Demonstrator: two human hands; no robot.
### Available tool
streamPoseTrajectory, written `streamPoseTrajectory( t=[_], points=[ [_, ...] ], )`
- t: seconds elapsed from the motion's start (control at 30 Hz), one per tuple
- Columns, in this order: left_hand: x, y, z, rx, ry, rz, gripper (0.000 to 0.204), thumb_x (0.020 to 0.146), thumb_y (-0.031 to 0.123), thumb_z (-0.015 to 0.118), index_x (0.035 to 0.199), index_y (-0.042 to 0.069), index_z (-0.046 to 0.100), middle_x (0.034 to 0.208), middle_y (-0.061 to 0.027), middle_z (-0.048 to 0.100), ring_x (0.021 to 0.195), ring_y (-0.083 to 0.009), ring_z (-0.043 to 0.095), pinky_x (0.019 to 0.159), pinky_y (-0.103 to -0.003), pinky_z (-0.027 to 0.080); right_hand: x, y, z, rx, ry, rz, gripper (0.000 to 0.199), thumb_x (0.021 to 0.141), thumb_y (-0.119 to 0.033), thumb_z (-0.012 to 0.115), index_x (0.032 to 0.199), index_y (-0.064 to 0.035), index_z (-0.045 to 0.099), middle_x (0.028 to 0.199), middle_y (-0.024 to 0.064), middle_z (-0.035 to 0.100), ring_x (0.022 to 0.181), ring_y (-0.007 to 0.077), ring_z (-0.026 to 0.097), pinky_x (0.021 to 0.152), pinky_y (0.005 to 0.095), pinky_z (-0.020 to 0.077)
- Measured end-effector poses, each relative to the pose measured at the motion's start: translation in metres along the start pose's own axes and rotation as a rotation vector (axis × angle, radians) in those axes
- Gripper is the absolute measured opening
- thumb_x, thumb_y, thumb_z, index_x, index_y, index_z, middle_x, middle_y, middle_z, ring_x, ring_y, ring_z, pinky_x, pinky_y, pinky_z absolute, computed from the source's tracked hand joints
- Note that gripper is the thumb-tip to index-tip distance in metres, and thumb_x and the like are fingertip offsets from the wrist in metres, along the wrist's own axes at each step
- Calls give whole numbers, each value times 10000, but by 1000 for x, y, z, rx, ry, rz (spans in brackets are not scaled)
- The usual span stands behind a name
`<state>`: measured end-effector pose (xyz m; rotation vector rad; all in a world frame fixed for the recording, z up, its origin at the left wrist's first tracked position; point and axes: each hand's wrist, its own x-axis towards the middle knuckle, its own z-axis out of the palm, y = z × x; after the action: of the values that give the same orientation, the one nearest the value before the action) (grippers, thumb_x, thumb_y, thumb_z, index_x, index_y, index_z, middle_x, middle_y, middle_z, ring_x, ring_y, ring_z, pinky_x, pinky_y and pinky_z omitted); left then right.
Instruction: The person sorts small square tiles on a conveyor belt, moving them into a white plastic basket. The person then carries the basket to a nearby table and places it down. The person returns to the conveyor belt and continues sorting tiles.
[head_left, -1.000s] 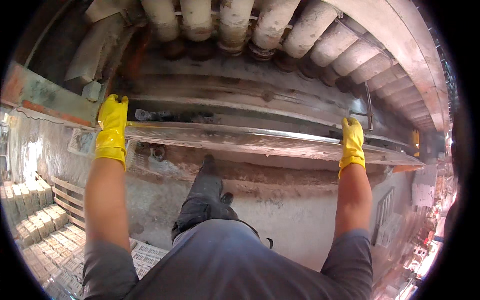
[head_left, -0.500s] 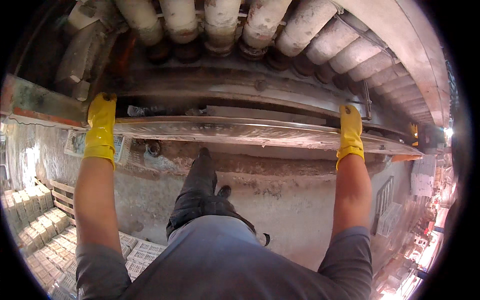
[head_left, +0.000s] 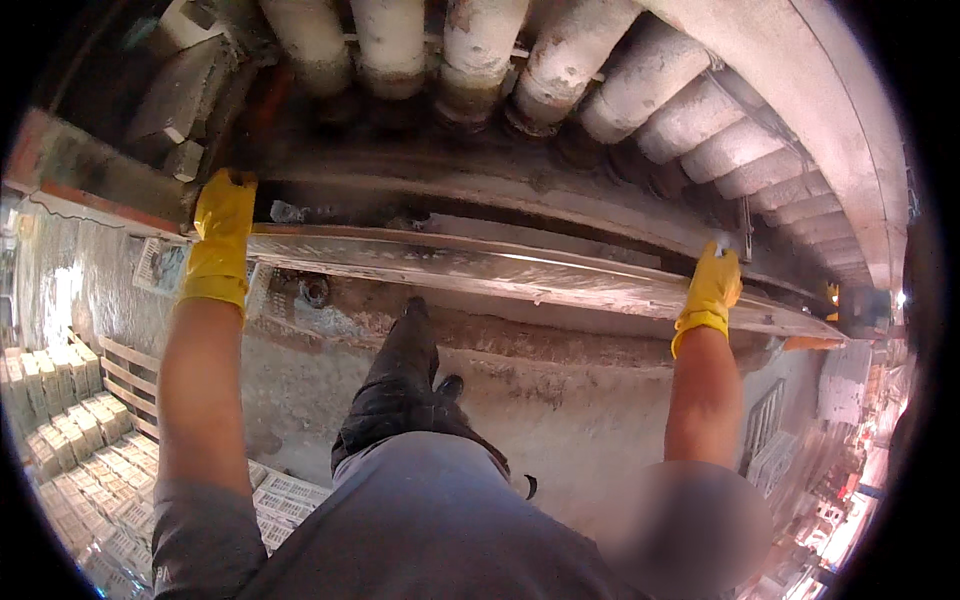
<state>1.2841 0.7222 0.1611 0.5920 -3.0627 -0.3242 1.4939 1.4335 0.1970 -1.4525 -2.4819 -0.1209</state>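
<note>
Metal rail (head_left: 520, 275), seemingly dusty, spans below insulated pipes (head_left: 560, 70).

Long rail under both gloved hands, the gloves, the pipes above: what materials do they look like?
Rail: looks like metal, with bright glints under whitish grime; alloy unclear. Gloves on the left hand and right hand: smooth yellow rubber or similar, slightly glossy, cuffs rolled. Pipes: rough off-white wrap, probably insulation or plaster; stained and chipped at the ends.

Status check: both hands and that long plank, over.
Left hand gloved yellow, gripping long plank near its left end. Right hand gripping toward its right end. Plank roughly level below pipes. Nothing across it.
</note>
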Motion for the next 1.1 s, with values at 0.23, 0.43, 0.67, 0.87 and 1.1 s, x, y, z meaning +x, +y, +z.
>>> streamPoseTrajectory(
  t=[0.23, 0.43, 0.67, 0.87, 1.1],
  points=[
    [9, -7, 8, 12, 15, 14, 545, 989, 506, 671, 1339, 91, 712, 1323, -201, 736, 1260, -415, 675, 1059, -508, 529, 10, 15, 8, 93, -220, -42, 597, 1008, -480, 550, 1253, 33, 730, 1282, 284, 726, 1207, 471, 668, 1052, 530, 489],
    [3, -3, 6, 24, 34, 20, 574, 987, 515, 674, 1358, 79, 700, 1378, -197, 710, 1290, -404, 661, 1078, -495, 522, 7, 16, 13, 178, -111, -71, 596, 1011, -462, 568, 1266, 59, 705, 1301, 301, 708, 1223, 473, 661, 1058, 534, 492],
    [-4, 1, 7, 59, 61, 10, 543, 1015, 488, 653, 1361, 72, 694, 1381, -183, 712, 1295, -400, 660, 1074, -502, 522, 7, 16, 0, 145, -211, -85, 602, 1007, -477, 588, 1252, 60, 706, 1263, 313, 715, 1210, 485, 662, 1038, 525, 501],
    [-13, 0, 7, -3, 51, 33, 511, 1012, 469, 678, 1334, 74, 706, 1346, -164, 736, 1273, -386, 674, 1061, -485, 528, 12, 36, 19, 155, -195, -97, 603, 1022, -500, 551, 1162, 67, 702, 1136, 326, 732, 1142, 484, 682, 992, 518, 508],
    [-14, 2, 4, -56, 25, 14, 504, 1008, 476, 688, 1332, 91, 710, 1336, -153, 743, 1248, -377, 690, 1045, -473, 537, 22, 50, 32, 108, -230, -171, 520, 1018, -452, 588, 1078, 52, 699, 1076, 303, 741, 1068, 469, 703, 940, 506, 533]
  ],
)
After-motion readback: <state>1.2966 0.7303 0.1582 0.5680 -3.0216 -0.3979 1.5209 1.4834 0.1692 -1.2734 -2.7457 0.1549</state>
